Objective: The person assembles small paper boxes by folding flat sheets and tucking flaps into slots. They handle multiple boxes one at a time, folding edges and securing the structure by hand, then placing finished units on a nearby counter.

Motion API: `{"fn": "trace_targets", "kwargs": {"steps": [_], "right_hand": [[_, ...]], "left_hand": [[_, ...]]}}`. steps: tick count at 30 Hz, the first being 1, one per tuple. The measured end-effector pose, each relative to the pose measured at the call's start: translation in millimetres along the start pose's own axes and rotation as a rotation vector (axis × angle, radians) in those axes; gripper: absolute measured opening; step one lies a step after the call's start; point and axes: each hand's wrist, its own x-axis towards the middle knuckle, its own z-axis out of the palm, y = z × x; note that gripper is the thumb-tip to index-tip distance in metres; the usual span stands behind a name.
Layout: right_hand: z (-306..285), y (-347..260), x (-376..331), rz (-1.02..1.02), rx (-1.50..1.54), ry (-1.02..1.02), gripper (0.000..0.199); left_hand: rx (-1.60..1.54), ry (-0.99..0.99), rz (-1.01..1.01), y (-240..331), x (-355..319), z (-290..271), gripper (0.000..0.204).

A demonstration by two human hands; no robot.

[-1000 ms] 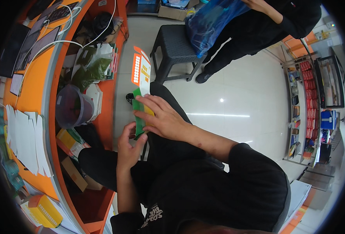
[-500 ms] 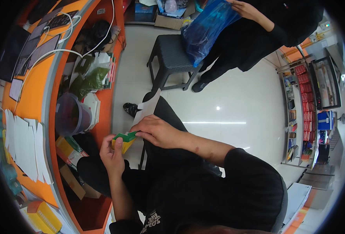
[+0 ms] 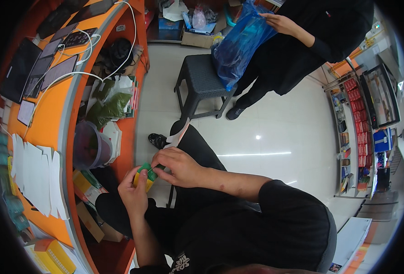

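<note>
A small yellow-and-green carton (image 3: 146,172) is held above my lap, its green end up. My left hand (image 3: 133,194) wraps round its yellow body, the thumb along the near side. At the green end, the fingers of my right hand (image 3: 180,168) are bent and pinch at the flaps; part of that end is hidden behind them. Just beyond my right hand, a white strip of paper or card (image 3: 178,135) lies across my dark-trousered knee.
On my left stands an orange counter (image 3: 67,132) with phones, white cables and a stack of white paper strips (image 3: 34,176). Its shelf holds a translucent bucket (image 3: 91,145). Ahead, a person (image 3: 297,50) holds a blue plastic bag (image 3: 244,45) over a grey stool (image 3: 202,73). Shelves (image 3: 348,132) stand right.
The carton's green flaps, which stood up as a wide open edge, now look folded in, with my right fingertips curled over them. The whole view has shifted slightly.
</note>
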Motion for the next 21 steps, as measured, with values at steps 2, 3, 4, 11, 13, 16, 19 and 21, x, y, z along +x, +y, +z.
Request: {"fn": "trace_targets", "kwargs": {"steps": [2,3,4,11,13,16,19,21], "right_hand": [[0.9,0.6,-0.5,0.003,-0.003,0.004,0.016],[0.9,-0.3,-0.1,0.013,0.017,0.0,0.016],[0.4,-1.1,0.9,0.023,0.037,-0.004,0.015],[8.8,-6.7,3.7,-0.095,0.034,0.008,0.015],[10.5,-9.4,2.4,-0.098,0.014,0.005,0.014],[11.0,-13.9,2.2,-0.099,0.013,0.004,0.013],[13.6,-20.8,2.6,-0.112,-0.009,0.009,0.012],[14.5,-25.2,2.3,-0.107,-0.012,0.02,0.012]], "left_hand": [[-0.105,-0.023,-0.041,12.7,-2.8,-3.9,0.018],[-0.156,-0.036,-0.063,18.0,-4.1,-5.4,0.018],[-0.19,-0.012,-0.1,16.1,-3.8,-7.5,0.019],[-0.144,-0.006,-0.17,14.4,-11.0,-15.6,0.02],[-0.084,-0.021,-0.093,16.7,-12.6,-16.3,0.021],[-0.005,-0.047,0.009,22.4,-14.5,-18.5,0.022],[0.011,-0.066,0.054,28.6,-17.2,-21.2,0.022],[0.042,-0.061,0.103,34.1,-19.2,-21.9,0.021]]}}
